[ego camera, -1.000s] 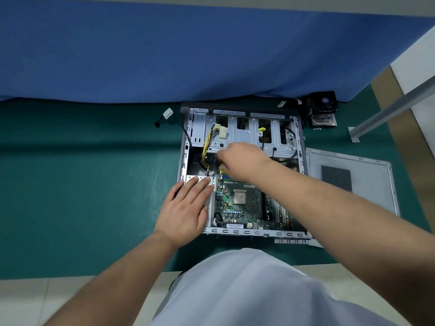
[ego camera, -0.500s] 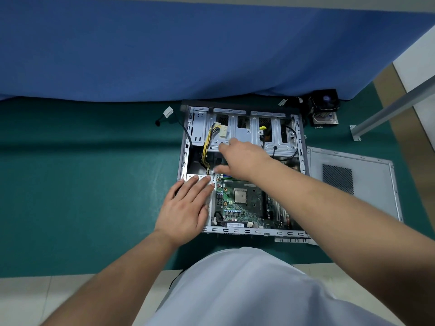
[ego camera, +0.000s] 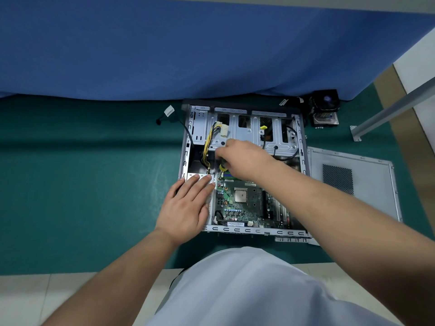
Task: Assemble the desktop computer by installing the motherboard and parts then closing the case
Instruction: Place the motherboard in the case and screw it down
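In the head view, an open computer case (ego camera: 242, 165) is seen lying on its side on a green tabletop (ego camera: 82, 184), with its open face turned up. A motherboard (ego camera: 244, 203) is seated in the near half of the case, with a square processor (ego camera: 240, 195) showing near its middle. The far half is taken up by bare metal drive bays (ego camera: 249, 128). A bundle of yellow and black cables (ego camera: 208, 147) is draped down the left side of the bays and ends in a pale connector (ego camera: 223, 131).

The left hand (ego camera: 186, 205) is laid flat on the left edge of the case, just beside the motherboard; its fingers (ego camera: 200, 184) are held straight and close together, and nothing is gripped by them. The right hand (ego camera: 244, 158) is reached in over the far edge of the motherboard, and its fingers are curled round a small yellow-and-black object (ego camera: 222, 166) whose shape is mostly hidden beneath the hand; what it is cannot be told.

The detached side panel (ego camera: 350, 182), with a mesh vent, is laid flat on the tabletop just to the right of the case. A cooler fan (ego camera: 326, 107) is set beyond the far right corner of the case. A blue cloth (ego camera: 188, 48) is hung behind the tabletop.
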`<state>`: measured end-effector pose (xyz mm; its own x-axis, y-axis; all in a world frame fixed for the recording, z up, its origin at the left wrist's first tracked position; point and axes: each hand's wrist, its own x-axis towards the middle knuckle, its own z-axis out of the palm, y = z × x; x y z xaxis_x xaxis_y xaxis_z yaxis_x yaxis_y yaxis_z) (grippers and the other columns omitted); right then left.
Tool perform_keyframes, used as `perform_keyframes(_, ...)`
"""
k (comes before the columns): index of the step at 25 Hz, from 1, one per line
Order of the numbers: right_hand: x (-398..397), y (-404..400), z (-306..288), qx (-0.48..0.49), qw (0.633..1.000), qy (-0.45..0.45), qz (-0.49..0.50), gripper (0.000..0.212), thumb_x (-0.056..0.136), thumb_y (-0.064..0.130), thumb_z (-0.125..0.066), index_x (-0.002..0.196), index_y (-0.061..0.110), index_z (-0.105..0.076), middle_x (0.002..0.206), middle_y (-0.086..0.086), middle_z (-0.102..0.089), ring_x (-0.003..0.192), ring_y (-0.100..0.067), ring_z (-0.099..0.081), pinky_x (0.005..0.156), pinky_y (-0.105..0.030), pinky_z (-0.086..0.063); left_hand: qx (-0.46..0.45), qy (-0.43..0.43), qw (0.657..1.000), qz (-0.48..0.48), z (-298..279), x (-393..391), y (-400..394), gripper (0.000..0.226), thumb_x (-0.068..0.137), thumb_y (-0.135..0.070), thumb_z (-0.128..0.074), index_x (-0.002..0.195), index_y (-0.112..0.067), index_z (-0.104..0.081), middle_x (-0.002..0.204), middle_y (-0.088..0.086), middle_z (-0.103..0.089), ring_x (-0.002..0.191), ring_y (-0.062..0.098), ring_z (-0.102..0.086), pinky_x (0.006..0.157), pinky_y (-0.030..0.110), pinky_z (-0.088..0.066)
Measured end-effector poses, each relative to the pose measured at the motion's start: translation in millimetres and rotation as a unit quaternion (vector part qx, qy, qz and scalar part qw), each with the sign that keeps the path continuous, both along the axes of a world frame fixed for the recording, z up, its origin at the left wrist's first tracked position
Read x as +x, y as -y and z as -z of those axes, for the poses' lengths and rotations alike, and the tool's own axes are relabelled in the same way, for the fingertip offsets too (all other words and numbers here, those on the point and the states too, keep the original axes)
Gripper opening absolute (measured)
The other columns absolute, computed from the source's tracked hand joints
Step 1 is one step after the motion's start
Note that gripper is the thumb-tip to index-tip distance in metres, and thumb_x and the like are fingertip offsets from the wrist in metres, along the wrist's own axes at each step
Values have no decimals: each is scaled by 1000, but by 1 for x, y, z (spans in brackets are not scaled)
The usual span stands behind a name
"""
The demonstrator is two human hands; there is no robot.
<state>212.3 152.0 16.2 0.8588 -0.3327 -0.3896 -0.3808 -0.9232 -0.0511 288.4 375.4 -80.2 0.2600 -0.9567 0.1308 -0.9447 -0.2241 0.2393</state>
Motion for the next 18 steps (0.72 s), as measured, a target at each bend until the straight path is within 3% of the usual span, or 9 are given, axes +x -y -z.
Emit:
perform_keyframes(2,8,-8,-1,-50,995,4,81,46,104,57,-39,103,17,-61,83,-5,-56,66,-24,-50,54,-31,-32,1,-1,1000,-1,-1,0,0,54,95,-31,-48,149,-25,-52,160,-6,-44,146,21,-40,122,46,-26)
perform_keyframes(4,9,-6,-1,-64,996,2,70,58,99,69,-38,103,15,-60,88,-4,-59,64,-21,-50,52,-31,-35,2,-2,1000,0,-1,-1,0,54,95,-31,-48,149,-25,-52,159,-6,-44,147,21,-40,122,46,-26)
perform_keyframes(6,6,1,-3,6,1000,0,-7,41,100,51,-56,127,19,-57,116,-9,-55,84,-29,-61,64,-37,-49,6,-3,1000,0,-2,0,0,54,95,-31,-48,149,-25,-52,159,-6,-44,147,21,-40,122,46,-26)
perform_keyframes(8,1,-2,-1,21,999,-13,-49,27,102,27,-56,129,24,-60,116,-8,-54,97,-32,-63,70,-37,-50,8,-3,1000,0,-3,0,0,54,95,-31,-47,149,-25,-52,159,-6,-44,147,21,-40,122,46,-26)
perform_keyframes(9,3,-5,1,-2,1000,-7,-17,24,105,31,-51,124,23,-63,108,-7,-57,97,-32,-64,68,-36,-46,7,-3,1000,0,-3,0,0,54,95,-31,-47,149,-25,-52,159,-6,-44,147,21,-40,122,46,-26)
perform_keyframes(11,9,-11,2,-61,995,12,81,42,106,52,-40,116,18,-64,99,-8,-63,90,-32,-64,64,-34,-41,5,-1,1000,2,-2,0,-1,54,96,-31,-47,149,-25,-52,160,-6,-44,147,21,-40,122,46,-26)
perform_keyframes(13,8,-4,5,-42,996,15,81,52,100,63,-44,121,17,-59,110,-11,-62,89,-32,-61,64,-36,-41,3,0,1000,4,-2,0,-1,54,95,-30,-48,149,-25,-51,160,-6,-44,147,21,-40,122,46,-26)
perform_keyframes(16,-3,1,1,44,999,11,-22,28,100,32,-60,126,23,-57,123,-10,-49,93,-35,-63,69,-39,-51,1,-2,1000,2,-1,1,0,55,95,-30,-49,149,-25,-51,159,-5,-44,146,21,-41,122,47,-27)
perform_keyframes(18,-4,-7,7,-8,1000,25,12,22,104,36,-50,117,21,-61,96,-6,-54,87,-33,-64,61,-35,-45,0,-1,1000,3,-1,0,0,54,95,-30,-48,149,-25,-52,159,-6,-44,146,21,-41,122,47,-27)
